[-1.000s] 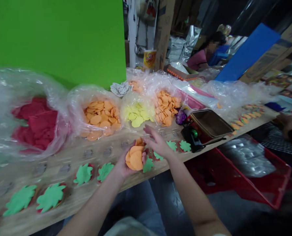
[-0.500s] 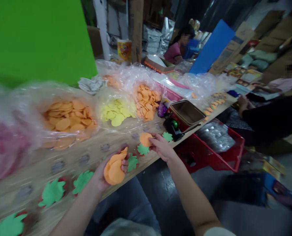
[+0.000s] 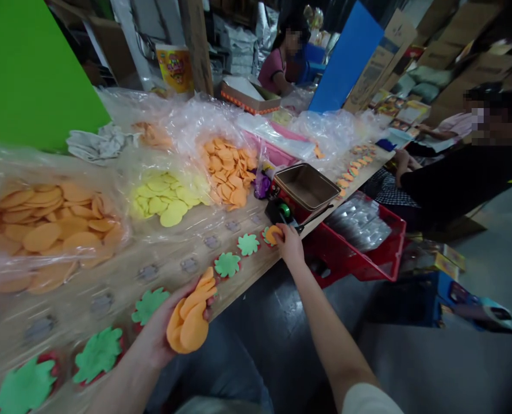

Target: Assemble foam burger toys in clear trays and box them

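A stack of orange foam discs (image 3: 191, 322) lies in my left hand (image 3: 169, 325), fingers curled round it. My right hand (image 3: 289, 244), farther along the table, pinches one orange disc (image 3: 273, 234) over the last green piece in the row. Green scalloped foam pieces (image 3: 227, 264), some with red showing beneath, run along the table's near edge. Behind them is a line of greyish patches (image 3: 189, 264). Just past my right hand stands a black tape dispenser (image 3: 281, 213) with a green core, close to a rectangular tin (image 3: 307, 187).
Clear plastic bags hold large orange discs (image 3: 44, 236), yellow discs (image 3: 167, 198) and smaller orange pieces (image 3: 230, 172). A red crate (image 3: 400, 253) with clear packs sits below the table edge. Co-workers sit at the far right (image 3: 462, 178) and behind the table (image 3: 277, 69).
My right hand has moved along the row, carrying its orange disc from above one green piece to the last one. My left hand still holds the stack. The camera view has shifted right.
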### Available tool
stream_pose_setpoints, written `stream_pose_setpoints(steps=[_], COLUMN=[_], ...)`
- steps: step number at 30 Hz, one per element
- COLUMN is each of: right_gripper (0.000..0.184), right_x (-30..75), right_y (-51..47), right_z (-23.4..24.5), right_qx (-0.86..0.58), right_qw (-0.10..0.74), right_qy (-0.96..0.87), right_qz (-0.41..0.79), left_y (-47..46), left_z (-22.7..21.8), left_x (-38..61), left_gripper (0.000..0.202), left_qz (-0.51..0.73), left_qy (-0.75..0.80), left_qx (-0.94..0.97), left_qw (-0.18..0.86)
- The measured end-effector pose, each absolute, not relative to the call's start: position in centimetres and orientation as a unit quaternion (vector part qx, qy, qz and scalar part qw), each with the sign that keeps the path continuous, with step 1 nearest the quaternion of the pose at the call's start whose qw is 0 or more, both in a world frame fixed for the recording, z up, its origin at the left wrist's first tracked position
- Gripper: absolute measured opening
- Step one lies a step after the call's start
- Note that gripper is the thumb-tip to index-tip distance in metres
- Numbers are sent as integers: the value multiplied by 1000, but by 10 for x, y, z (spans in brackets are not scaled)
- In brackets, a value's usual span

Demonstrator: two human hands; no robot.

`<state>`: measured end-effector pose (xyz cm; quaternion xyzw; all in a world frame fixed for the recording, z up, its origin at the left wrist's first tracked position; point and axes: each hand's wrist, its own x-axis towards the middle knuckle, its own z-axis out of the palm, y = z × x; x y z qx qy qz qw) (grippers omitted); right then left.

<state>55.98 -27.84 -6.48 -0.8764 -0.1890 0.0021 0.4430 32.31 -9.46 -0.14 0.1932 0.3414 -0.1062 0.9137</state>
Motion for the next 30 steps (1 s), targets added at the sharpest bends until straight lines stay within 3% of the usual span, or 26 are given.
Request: stream_pose_setpoints(steps=[6, 12, 18, 21, 23, 25, 30], right_gripper=[40, 27, 34, 35, 37, 36, 24], right_x=[567, 558, 520, 487, 464, 447, 431], right_y=[-282, -278, -296, -286, -268, -245, -210], right_z=[-73, -76, -72, -60, -47, -34, -18], right_qx=[-864, -896, -893, -867, -812, -733, -636], right_qw=[470, 398, 343, 453, 546, 588, 674], right_qy=[-178, -185, -216, -192, -172, -181, -152], right_qz=[3, -61, -194, -82, 115, 289, 344], left_y=[-102, -103, -97, -100, -103, -106, -101], left_z=[4, 10, 3, 1, 3, 6, 7], left_x=[328, 330, 328, 332, 334, 334, 325], left_gripper=[19, 29, 21, 18, 20, 23, 21], left_qz=[-102, -73, -115, -112, -117, -110, -113], left_qy=[357, 341, 377, 355, 357, 374, 388], left_qx=[215, 238, 257, 261, 278, 302, 312], left_qw=[903, 906, 882, 891, 884, 870, 860])
